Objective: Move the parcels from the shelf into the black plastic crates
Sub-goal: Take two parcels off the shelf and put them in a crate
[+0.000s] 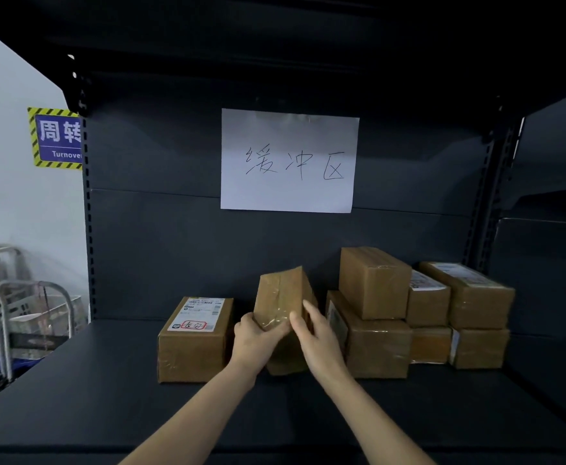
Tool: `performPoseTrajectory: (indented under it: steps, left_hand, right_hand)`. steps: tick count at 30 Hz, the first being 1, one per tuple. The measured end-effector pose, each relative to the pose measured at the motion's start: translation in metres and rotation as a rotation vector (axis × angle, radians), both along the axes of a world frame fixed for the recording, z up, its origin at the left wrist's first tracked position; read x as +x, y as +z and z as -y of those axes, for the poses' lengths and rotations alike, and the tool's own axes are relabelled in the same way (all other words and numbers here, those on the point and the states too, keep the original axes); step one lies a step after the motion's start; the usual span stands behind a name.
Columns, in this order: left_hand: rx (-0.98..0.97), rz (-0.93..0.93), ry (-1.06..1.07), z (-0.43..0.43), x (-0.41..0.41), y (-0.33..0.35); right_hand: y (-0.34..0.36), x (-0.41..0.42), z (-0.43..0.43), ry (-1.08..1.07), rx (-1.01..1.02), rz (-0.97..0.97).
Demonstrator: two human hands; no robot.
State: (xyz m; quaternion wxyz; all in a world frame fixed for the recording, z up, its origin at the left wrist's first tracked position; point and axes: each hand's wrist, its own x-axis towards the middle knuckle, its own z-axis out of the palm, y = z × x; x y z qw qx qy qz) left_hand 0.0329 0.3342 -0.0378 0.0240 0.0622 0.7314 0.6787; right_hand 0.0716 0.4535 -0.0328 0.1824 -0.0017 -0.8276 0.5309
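A brown taped cardboard parcel [281, 295] is tilted up above the dark shelf [107, 380], held between both hands. My left hand [256, 340] grips its lower left side with the thumb on the front. My right hand [318, 337] holds its right side, fingers along the face. Under the lifted parcel lies another brown parcel [285, 362], mostly hidden. A labelled parcel [194, 340] lies to the left. To the right stands a stack of several brown parcels [419, 317]. No black crate is in view.
A white paper sheet with handwriting [288, 161] hangs on the shelf's back panel. Perforated uprights [88, 213] frame the bay. At the left, beyond the shelf, stand metal trolley frames [16, 317] and a blue wall sign [56, 137].
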Motion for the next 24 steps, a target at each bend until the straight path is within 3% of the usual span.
performPoseTrajectory:
  steps: [4, 8, 16, 20, 24]
  left_hand:
    - [-0.002, -0.142, -0.015, -0.004, 0.011, 0.001]
    - [-0.141, -0.325, -0.008, -0.011, 0.018, 0.001]
    - [-0.229, -0.419, -0.057, -0.016, 0.02, -0.005]
    - [-0.153, -0.363, 0.105, -0.001, 0.013, -0.013]
    - [-0.014, -0.085, 0.058, 0.01, 0.012, -0.019]
  right_hand:
    - [-0.012, 0.0, -0.011, -0.02, -0.199, 0.069]
    - [-0.024, -0.003, -0.018, -0.064, -0.357, 0.197]
    - [-0.022, -0.011, -0.025, -0.091, -0.404, 0.378]
    - [-0.027, -0.014, -0.029, -0.101, -0.562, 0.366]
    - [-0.033, -0.018, -0.03, -0.111, -0.672, 0.289]
